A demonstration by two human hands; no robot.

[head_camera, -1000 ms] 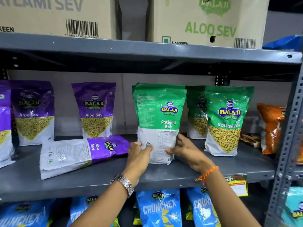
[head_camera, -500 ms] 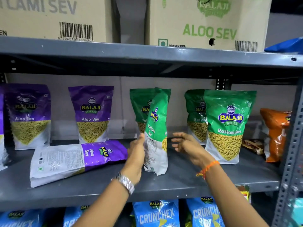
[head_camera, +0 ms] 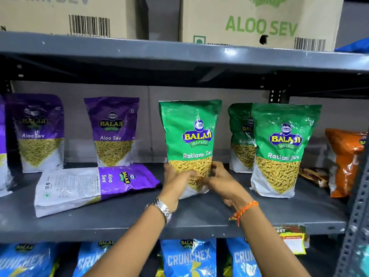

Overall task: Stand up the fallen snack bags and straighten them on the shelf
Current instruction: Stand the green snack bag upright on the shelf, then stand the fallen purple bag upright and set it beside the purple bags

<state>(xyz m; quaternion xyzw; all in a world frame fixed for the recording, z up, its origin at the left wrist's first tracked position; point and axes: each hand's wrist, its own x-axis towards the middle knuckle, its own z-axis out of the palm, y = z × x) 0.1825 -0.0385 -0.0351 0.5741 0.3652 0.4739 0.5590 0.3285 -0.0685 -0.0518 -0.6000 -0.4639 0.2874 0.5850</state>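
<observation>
On the grey shelf [head_camera: 199, 220], the green Ratlami Sev bag [head_camera: 189, 136] stands up between both hands, just right of the fallen purple Aloo Sev bag [head_camera: 89, 186], which lies flat. The left hand [head_camera: 175, 180] and right hand [head_camera: 221, 180] reach forward and hold the green bag's bottom sides. Half a second ago this bag was turned sideways; now its front faces out.

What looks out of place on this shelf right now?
The purple Aloo Sev bag lies flat with its back up, left of the left hand, while neighbouring bags stand upright.
</observation>
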